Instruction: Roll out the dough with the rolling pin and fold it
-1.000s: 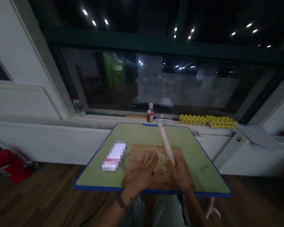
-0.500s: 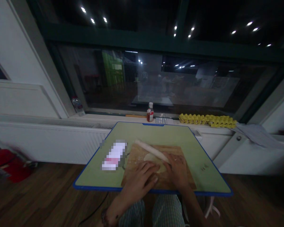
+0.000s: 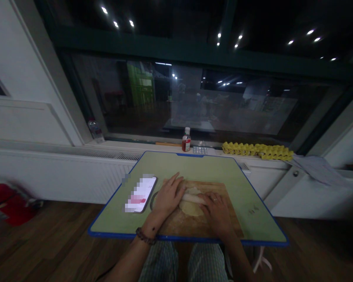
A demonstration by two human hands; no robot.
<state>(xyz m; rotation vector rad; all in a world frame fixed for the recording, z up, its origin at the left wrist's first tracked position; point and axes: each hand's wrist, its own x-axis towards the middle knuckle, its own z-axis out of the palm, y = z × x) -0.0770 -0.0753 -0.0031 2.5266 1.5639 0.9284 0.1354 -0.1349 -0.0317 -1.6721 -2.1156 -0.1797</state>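
A pale rolling pin (image 3: 193,198) lies across a thin round sheet of dough (image 3: 191,209) on a wooden cutting board (image 3: 225,223). My left hand (image 3: 168,197) reaches over the pin's left end, its fingers stretched out and slightly spread, covering that end. My right hand (image 3: 216,209) rests on the other end with bent fingers over it. Some of the dough shows beyond the pin and some on the near side. How firmly the left palm presses on the pin is hidden.
The board lies on a green table with a blue rim (image 3: 253,188). A phone (image 3: 142,194) with a lit screen lies left of the board. On the windowsill behind stand a small bottle (image 3: 186,140), a yellow wavy strip (image 3: 255,150) and a clear bottle (image 3: 95,131).
My left hand has moved from the dough up and left onto the pin's left end. The rolling pin, slanted before, now lies nearer to level across the dough, with my right hand still on it.
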